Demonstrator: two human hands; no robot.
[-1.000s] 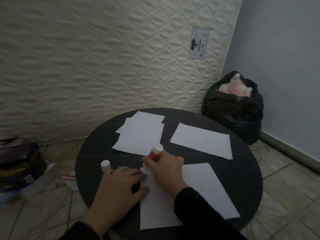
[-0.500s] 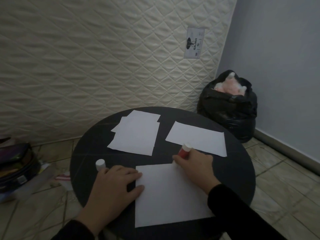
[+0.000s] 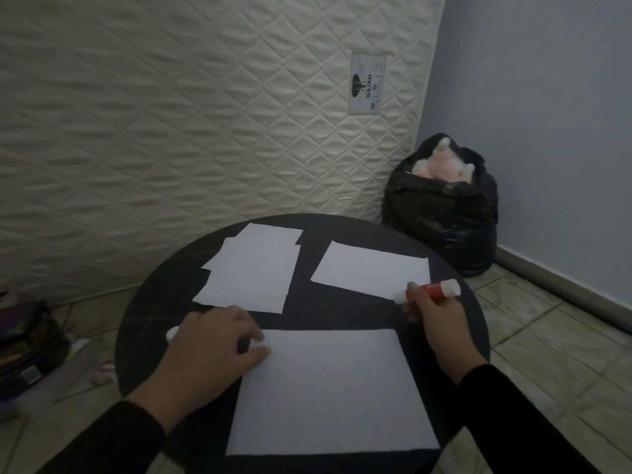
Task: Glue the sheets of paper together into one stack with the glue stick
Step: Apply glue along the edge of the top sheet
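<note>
A white sheet (image 3: 328,395) lies at the near side of the round black table (image 3: 345,316). My left hand (image 3: 212,354) rests flat at its upper left corner, fingertips on the paper. My right hand (image 3: 434,323) holds a red glue stick (image 3: 434,290) sideways, lifted just beyond the sheet's upper right corner, its white tip pointing left. A small pile of overlapping sheets (image 3: 253,271) sits at the back left. A single sheet (image 3: 372,271) lies at the back right. The glue stick's white cap (image 3: 171,333) peeks out left of my left hand.
A quilted cream mattress (image 3: 205,114) leans upright behind the table. A stuffed black rubbish bag (image 3: 441,213) stands in the right corner by the grey wall. A dark bag and loose items (image 3: 27,347) lie on the tiled floor to the left.
My right hand has swept the glue stick from the near sheet's upper left to past its upper right corner and tipped it sideways off the paper. My left hand stays on the sheet.
</note>
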